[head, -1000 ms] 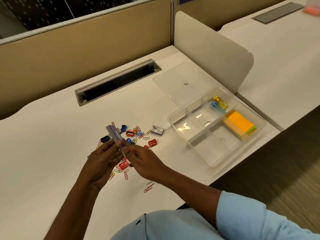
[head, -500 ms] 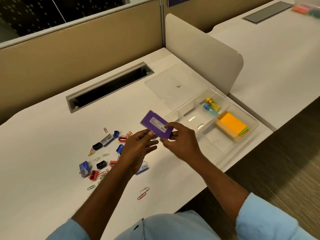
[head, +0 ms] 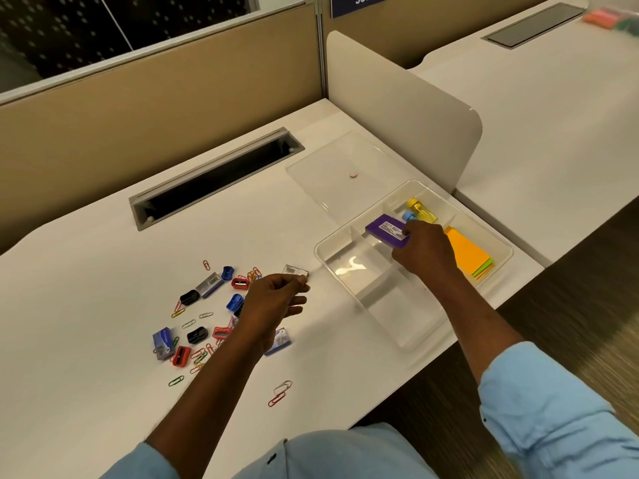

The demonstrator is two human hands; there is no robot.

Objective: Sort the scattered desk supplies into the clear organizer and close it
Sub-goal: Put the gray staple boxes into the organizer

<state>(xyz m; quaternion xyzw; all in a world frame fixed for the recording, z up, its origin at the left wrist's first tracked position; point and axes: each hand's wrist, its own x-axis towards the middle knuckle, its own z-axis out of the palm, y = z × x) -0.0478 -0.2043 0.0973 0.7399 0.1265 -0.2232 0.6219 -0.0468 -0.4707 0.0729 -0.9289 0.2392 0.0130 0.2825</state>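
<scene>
Right hand [head: 423,250] is pinching the purple box [head: 387,231] by its near end. The box hangs just over the organizer [head: 408,344], right of centre in the frame, above the upper cell next to the tubes. It's not set down yet as far as I can see.

My guess is it's light and stiff, a flat cardboard-type pack with a label on top. An end or edge pinch should be plenty, and squeezing the broad faces would probably just dent it. The cell looks only a bit wider than the box, so I'd keep it level or it could catch on the divider.

Left hand [head: 273,299] hovers over the mess at centre-left, fingers loosely curled, gripping nothing I can make out. Its fingertips are right by a little grey box [head: 295,271]; touching or not, can't tell.

In the organizer so far:
- a yellow tube [head: 420,209] and a blue tube [head: 408,216] side by side in the top cell
- orange notes [head: 466,254] with green ones underneath, in the long cell on the frame's right side
- nothing but glare in the lower-left cells

The lid [head: 332,167] lies flat on the table [head: 86,271] just above the organizer and off it, so closing comes last.

Not yet sorted are clips [head: 280,392], sharpeners [head: 181,356] and a few small boxes [head: 162,344]. The clips look like slippery, fiddly little things, probably best scooped up.
</scene>
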